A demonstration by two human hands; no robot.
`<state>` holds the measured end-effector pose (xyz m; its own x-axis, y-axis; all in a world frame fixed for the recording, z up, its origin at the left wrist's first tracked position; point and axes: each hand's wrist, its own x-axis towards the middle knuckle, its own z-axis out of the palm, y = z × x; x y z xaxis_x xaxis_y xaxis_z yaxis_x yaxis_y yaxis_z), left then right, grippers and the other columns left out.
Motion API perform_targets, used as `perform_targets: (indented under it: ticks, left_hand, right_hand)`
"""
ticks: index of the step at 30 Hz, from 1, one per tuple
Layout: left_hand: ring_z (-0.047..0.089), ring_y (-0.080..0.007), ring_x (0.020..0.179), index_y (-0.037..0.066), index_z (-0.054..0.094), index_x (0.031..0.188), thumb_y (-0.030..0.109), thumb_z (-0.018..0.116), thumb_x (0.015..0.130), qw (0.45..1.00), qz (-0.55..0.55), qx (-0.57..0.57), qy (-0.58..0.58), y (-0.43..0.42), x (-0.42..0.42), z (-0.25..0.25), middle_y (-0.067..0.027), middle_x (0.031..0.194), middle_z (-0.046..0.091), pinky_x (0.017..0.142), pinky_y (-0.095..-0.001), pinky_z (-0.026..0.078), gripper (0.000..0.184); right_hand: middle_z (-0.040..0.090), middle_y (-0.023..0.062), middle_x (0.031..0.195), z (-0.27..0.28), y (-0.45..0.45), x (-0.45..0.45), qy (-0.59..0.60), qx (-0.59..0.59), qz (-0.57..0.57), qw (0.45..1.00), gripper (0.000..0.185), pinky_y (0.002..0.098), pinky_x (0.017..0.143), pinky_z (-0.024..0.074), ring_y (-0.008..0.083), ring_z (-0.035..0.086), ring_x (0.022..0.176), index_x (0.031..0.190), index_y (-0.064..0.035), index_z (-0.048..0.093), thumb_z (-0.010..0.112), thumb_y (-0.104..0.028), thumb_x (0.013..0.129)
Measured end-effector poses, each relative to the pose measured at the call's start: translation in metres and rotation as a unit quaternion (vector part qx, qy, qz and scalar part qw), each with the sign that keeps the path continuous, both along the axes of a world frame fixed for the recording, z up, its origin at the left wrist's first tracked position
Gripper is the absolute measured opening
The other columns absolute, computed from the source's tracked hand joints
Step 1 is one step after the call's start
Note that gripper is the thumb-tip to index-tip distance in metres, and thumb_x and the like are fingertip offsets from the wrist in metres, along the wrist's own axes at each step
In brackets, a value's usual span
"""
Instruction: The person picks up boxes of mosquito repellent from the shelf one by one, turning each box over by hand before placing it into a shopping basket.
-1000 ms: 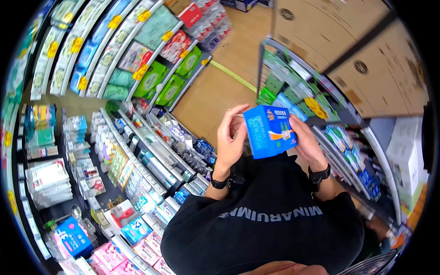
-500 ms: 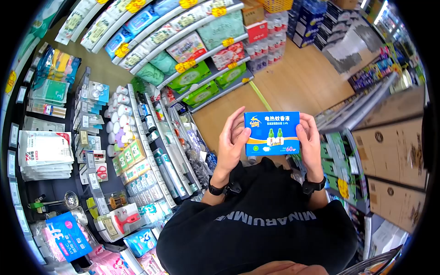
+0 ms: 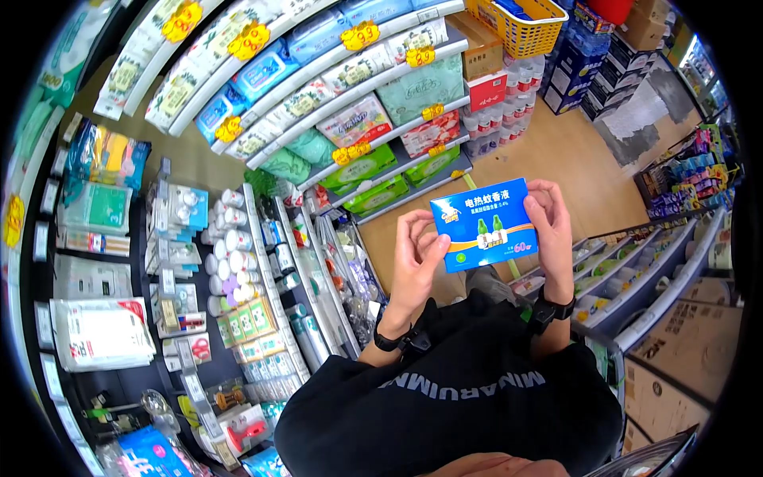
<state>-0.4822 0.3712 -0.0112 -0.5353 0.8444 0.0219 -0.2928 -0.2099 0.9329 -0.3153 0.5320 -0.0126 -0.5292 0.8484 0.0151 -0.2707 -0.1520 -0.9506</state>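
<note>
A blue box of mosquito repellent liquid (image 3: 486, 226) is held up in front of my chest, its printed front with two green-capped bottles turned toward the camera. My left hand (image 3: 418, 258) grips its left edge, the thumb on the front and the fingers curled behind. At the right edge my right hand (image 3: 550, 226) has the same hold, thumb on the front. The box tilts slightly, its right side higher. The fingertips behind it are hidden.
Shelves of tissue packs (image 3: 358, 165) curve across the top. Racks of small household goods (image 3: 230, 258) stand at left. A yellow basket (image 3: 520, 28) sits beyond bottled drinks (image 3: 501, 103). At right are slanted shelves (image 3: 636, 274) and cardboard boxes (image 3: 675, 350). Wooden floor (image 3: 556, 151) lies ahead.
The box has tilted, its right side rising, with both hands still on it. The view has shifted, so the shelves at left and top appear lower and farther right.
</note>
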Motion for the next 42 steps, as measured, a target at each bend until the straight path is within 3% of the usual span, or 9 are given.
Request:
perform_targets:
  ticks: [6, 13, 23, 31, 38, 42]
  left_hand:
    - [0.064, -0.0157, 0.106, 0.003, 0.039, 0.131, 0.007, 0.065, 0.097, 0.999, -0.047, -0.006, 0.012, 0.12, -0.039, -0.005, -0.0131, 0.128, 0.054, 0.084, -0.0278, 0.054, 0.042]
    - [0.067, -0.0136, 0.096, 0.004, 0.04, 0.128, 0.007, 0.065, 0.097, 0.995, -0.103, 0.012, 0.003, 0.269, -0.066, 0.005, -0.0119, 0.121, 0.058, 0.071, -0.025, 0.055, 0.039]
    - [0.067, -0.0126, 0.092, 0.005, 0.042, 0.123, 0.011, 0.066, 0.098, 0.991, -0.127, -0.035, 0.0, 0.42, -0.084, -0.014, -0.0083, 0.12, 0.059, 0.071, -0.0247, 0.055, 0.034]
    - [0.063, -0.0133, 0.099, 0.004, 0.042, 0.118, 0.018, 0.067, 0.099, 0.984, -0.156, -0.063, 0.055, 0.538, -0.101, -0.034, -0.0093, 0.116, 0.056, 0.077, -0.0259, 0.054, 0.035]
    - [0.061, -0.0163, 0.107, 0.002, 0.041, 0.118, 0.022, 0.064, 0.101, 0.983, -0.142, -0.074, 0.091, 0.671, -0.137, -0.034, -0.0106, 0.115, 0.054, 0.082, -0.0294, 0.053, 0.034]
    - [0.063, -0.0172, 0.101, 0.003, 0.042, 0.122, 0.024, 0.06, 0.103, 0.984, -0.116, -0.082, 0.105, 0.721, -0.153, -0.038, -0.0109, 0.119, 0.055, 0.08, -0.0288, 0.054, 0.033]
  right_hand:
    - [0.065, 0.008, 0.11, 0.003, 0.11, -0.025, -0.011, 0.044, -0.021, 0.999, 0.026, 0.0248, 0.083, 0.0495, 0.0104, 0.062, 0.099, 0.119, -0.0022, 0.054, 0.065, -0.016, 0.1]
    - [0.065, 0.0114, 0.117, 0.008, 0.231, -0.025, -0.056, 0.089, -0.071, 0.992, 0.029, 0.0277, 0.09, 0.0489, 0.0143, 0.062, 0.103, 0.122, 0.0008, 0.053, 0.062, -0.017, 0.101]
    - [0.059, 0.0156, 0.134, -0.007, 0.34, -0.029, -0.037, 0.036, -0.095, 0.994, 0.041, 0.0344, 0.098, 0.0488, 0.0212, 0.06, 0.119, 0.135, 0.0025, 0.05, 0.064, -0.01, 0.099]
    - [0.06, 0.0149, 0.133, -0.035, 0.456, -0.04, -0.07, 0.037, -0.106, 0.991, 0.039, 0.0354, 0.099, 0.0488, 0.0224, 0.06, 0.119, 0.133, 0.0011, 0.051, 0.064, -0.013, 0.099]
    - [0.061, 0.0152, 0.131, -0.021, 0.599, -0.076, -0.12, 0.052, -0.079, 0.988, 0.038, 0.0351, 0.095, 0.0517, 0.0232, 0.063, 0.114, 0.132, 0.0012, 0.052, 0.065, -0.014, 0.099]
    - [0.061, 0.0163, 0.131, -0.024, 0.664, -0.096, -0.12, 0.05, -0.044, 0.991, 0.039, 0.0343, 0.093, 0.0534, 0.0228, 0.064, 0.112, 0.132, 0.0023, 0.052, 0.065, -0.013, 0.099]
